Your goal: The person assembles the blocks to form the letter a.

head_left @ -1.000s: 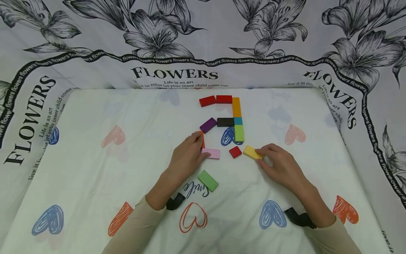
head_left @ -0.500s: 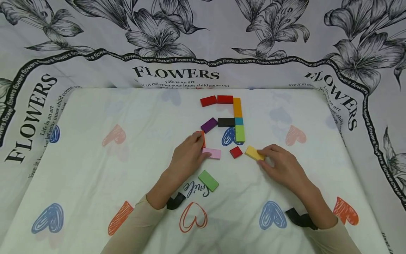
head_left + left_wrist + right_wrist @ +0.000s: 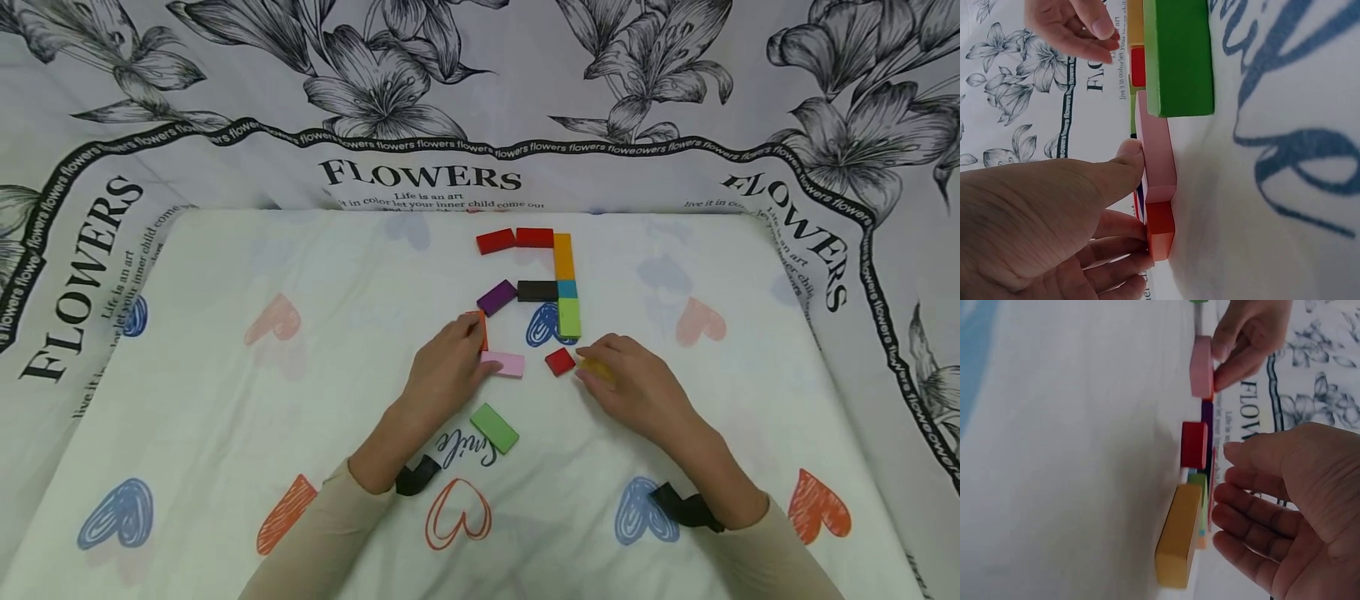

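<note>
My left hand (image 3: pixel 444 367) holds an orange-red block (image 3: pixel 1161 231) with its fingers, while its thumb touches the pink block (image 3: pixel 504 365) adjoining it. Above the yellow block (image 3: pixel 1177 537) hovers my right hand (image 3: pixel 637 383), which hides most of that block in the head view. In the right wrist view its fingers are relaxed and apart from the blocks, with the thumb near a small red block (image 3: pixel 559 362). A purple block (image 3: pixel 497 297), black block (image 3: pixel 537 291), blue block (image 3: pixel 567 289) and lime block (image 3: pixel 569 318) lie just beyond.
Nearer the person lies a green block (image 3: pixel 495 428) by itself. Two red blocks, the left one (image 3: pixel 496 242) slightly turned, and an orange block (image 3: pixel 563 256) form the far corner of the arrangement. All lie on a white cloth (image 3: pixel 360 275) with printed hearts.
My right hand has let go of the yellow block and moved left over it, towards the small red block. The left hand has stayed in place on the orange-red and pink blocks.
</note>
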### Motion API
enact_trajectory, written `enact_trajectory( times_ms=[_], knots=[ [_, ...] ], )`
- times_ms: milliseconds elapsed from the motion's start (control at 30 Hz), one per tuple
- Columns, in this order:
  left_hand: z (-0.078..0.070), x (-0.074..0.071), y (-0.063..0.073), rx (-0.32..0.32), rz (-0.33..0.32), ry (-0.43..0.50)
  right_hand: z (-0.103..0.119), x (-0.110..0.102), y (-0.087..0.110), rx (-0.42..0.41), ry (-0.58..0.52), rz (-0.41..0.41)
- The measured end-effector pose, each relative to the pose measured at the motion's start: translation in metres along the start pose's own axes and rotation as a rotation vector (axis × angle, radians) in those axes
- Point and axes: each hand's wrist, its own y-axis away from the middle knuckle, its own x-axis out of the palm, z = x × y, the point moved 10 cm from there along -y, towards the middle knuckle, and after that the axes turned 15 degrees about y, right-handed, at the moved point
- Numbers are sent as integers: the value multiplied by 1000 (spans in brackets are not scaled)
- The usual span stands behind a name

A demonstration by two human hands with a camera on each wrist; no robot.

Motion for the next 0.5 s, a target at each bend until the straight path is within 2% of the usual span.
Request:
enact_trajectory(
  times_ms=[200, 367, 500],
  knots=[
    [2, 2, -1, -20, 5, -10, 21, 2, -14, -80, 51, -27],
    [2, 1, -1, -16, 2, -22, 25, 7, -22, -60, 108, -9],
    [-1, 2, -1, 3, 2, -16, 24, 10, -22, -45, 126, 15]
  ],
)
